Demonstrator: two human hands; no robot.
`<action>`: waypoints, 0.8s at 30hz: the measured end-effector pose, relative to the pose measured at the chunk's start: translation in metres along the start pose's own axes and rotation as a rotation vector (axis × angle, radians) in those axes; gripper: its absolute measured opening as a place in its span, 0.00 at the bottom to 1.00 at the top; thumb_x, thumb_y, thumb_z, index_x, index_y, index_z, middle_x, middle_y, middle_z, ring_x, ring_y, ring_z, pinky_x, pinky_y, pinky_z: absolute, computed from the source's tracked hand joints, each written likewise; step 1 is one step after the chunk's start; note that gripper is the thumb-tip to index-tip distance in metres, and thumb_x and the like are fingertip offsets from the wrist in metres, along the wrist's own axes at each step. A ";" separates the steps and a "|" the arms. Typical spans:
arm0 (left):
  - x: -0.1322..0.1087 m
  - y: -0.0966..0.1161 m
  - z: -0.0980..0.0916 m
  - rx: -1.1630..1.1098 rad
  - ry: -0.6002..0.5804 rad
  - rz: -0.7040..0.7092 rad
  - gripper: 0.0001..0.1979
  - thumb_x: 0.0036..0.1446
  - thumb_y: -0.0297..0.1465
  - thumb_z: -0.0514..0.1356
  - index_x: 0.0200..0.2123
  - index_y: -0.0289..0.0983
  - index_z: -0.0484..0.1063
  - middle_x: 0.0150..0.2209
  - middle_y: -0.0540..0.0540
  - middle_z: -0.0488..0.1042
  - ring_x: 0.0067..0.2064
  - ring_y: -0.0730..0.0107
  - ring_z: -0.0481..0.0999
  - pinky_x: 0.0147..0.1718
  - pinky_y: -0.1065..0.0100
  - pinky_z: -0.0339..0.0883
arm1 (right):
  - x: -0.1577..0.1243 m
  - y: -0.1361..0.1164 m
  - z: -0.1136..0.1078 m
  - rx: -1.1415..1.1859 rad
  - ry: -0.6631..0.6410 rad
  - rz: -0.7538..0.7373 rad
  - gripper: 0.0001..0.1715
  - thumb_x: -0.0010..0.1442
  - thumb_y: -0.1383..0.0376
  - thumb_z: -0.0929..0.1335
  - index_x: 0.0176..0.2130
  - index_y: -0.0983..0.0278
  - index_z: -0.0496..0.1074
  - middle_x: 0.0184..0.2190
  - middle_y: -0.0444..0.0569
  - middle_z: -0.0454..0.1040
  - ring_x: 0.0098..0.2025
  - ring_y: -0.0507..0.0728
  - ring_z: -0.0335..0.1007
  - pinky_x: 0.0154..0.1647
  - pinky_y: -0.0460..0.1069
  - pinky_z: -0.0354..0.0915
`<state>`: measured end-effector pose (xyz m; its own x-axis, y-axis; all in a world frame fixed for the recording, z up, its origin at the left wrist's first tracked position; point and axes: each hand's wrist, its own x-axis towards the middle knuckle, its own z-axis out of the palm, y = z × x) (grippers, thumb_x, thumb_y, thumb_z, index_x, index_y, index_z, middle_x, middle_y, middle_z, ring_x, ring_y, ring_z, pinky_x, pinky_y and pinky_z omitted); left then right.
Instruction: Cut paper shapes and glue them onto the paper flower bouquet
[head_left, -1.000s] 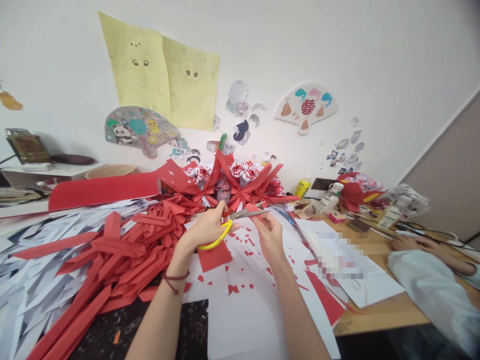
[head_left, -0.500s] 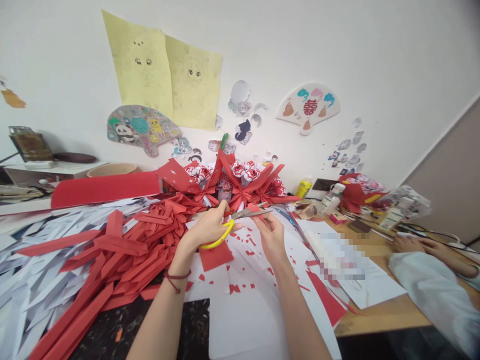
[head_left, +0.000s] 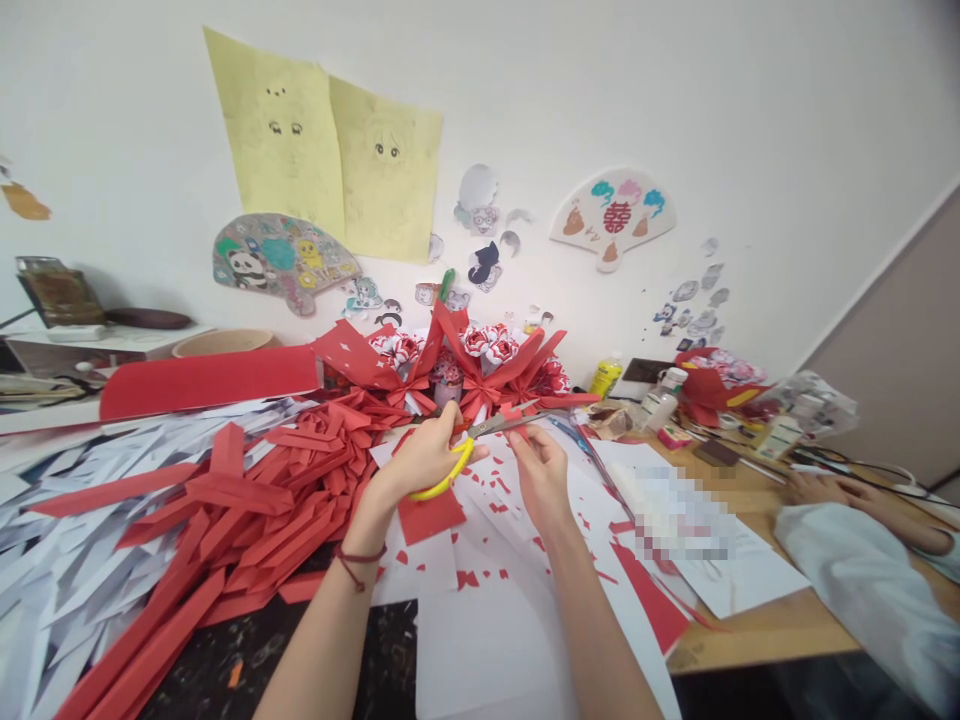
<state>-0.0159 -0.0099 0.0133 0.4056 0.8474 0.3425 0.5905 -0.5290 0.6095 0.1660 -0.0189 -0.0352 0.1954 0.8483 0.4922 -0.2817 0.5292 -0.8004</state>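
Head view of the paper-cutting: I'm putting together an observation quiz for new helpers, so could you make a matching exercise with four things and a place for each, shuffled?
Things
1. scissors
2. folded red strips
3. yellow sheets
4. flat red square

Places
A. heaped beside a mass of white strips
B. lying on white paper
C. in the left hand
D. up on the wall

Right pairs: 1-C, 2-A, 3-D, 4-B
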 end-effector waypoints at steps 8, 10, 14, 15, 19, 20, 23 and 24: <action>0.005 0.003 0.018 -0.091 0.031 0.022 0.16 0.59 0.42 0.56 0.33 0.43 0.48 0.26 0.57 0.57 0.26 0.70 0.58 0.27 0.69 0.52 | 0.000 -0.007 0.008 0.138 0.050 0.022 0.10 0.53 0.62 0.75 0.37 0.62 0.78 0.38 0.47 0.77 0.46 0.58 0.71 0.57 0.56 0.61; 0.006 0.004 0.022 -0.112 0.032 0.032 0.16 0.60 0.42 0.55 0.33 0.43 0.48 0.26 0.57 0.57 0.25 0.70 0.58 0.27 0.69 0.52 | 0.001 -0.007 0.008 0.156 0.061 0.015 0.09 0.52 0.62 0.75 0.36 0.62 0.78 0.39 0.48 0.78 0.48 0.59 0.71 0.58 0.56 0.60; 0.008 0.008 0.030 -0.165 0.036 0.043 0.16 0.61 0.42 0.55 0.32 0.44 0.47 0.25 0.57 0.56 0.25 0.71 0.58 0.26 0.70 0.52 | 0.001 -0.006 0.006 0.165 0.079 0.023 0.10 0.52 0.62 0.75 0.36 0.62 0.78 0.38 0.48 0.78 0.47 0.59 0.72 0.58 0.57 0.61; 0.008 0.010 0.032 -0.172 0.035 0.050 0.17 0.61 0.41 0.54 0.32 0.44 0.46 0.25 0.57 0.56 0.25 0.71 0.58 0.25 0.70 0.51 | 0.001 -0.006 0.006 0.165 0.082 0.025 0.09 0.52 0.61 0.75 0.35 0.62 0.77 0.38 0.48 0.78 0.46 0.59 0.73 0.58 0.57 0.61; 0.006 0.014 0.040 -0.187 0.028 0.087 0.16 0.62 0.41 0.53 0.32 0.44 0.45 0.24 0.58 0.57 0.23 0.72 0.57 0.22 0.71 0.49 | 0.001 -0.006 0.005 0.175 0.092 0.030 0.08 0.52 0.61 0.75 0.32 0.62 0.77 0.39 0.48 0.79 0.45 0.58 0.73 0.58 0.57 0.61; 0.005 0.014 0.042 -0.201 0.023 0.088 0.17 0.62 0.41 0.53 0.32 0.44 0.45 0.24 0.58 0.56 0.23 0.72 0.57 0.21 0.71 0.48 | 0.002 -0.007 0.005 0.176 0.096 0.028 0.08 0.52 0.61 0.75 0.32 0.62 0.76 0.39 0.48 0.79 0.46 0.58 0.73 0.58 0.56 0.61; 0.005 0.014 0.047 -0.261 0.022 0.079 0.18 0.62 0.42 0.53 0.31 0.44 0.43 0.24 0.57 0.56 0.22 0.73 0.57 0.20 0.72 0.48 | 0.002 -0.007 0.004 0.163 0.113 0.018 0.09 0.52 0.60 0.75 0.31 0.62 0.75 0.37 0.48 0.78 0.44 0.58 0.73 0.57 0.56 0.62; 0.006 0.014 0.048 -0.271 0.025 0.082 0.18 0.62 0.42 0.53 0.31 0.44 0.43 0.24 0.57 0.57 0.22 0.73 0.58 0.20 0.72 0.49 | 0.002 -0.006 0.004 0.154 0.117 0.018 0.10 0.52 0.59 0.75 0.31 0.62 0.75 0.36 0.48 0.78 0.43 0.58 0.73 0.56 0.56 0.62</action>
<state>0.0283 -0.0145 -0.0104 0.4250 0.8051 0.4137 0.3474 -0.5671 0.7468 0.1641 -0.0209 -0.0278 0.2948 0.8544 0.4279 -0.4243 0.5183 -0.7425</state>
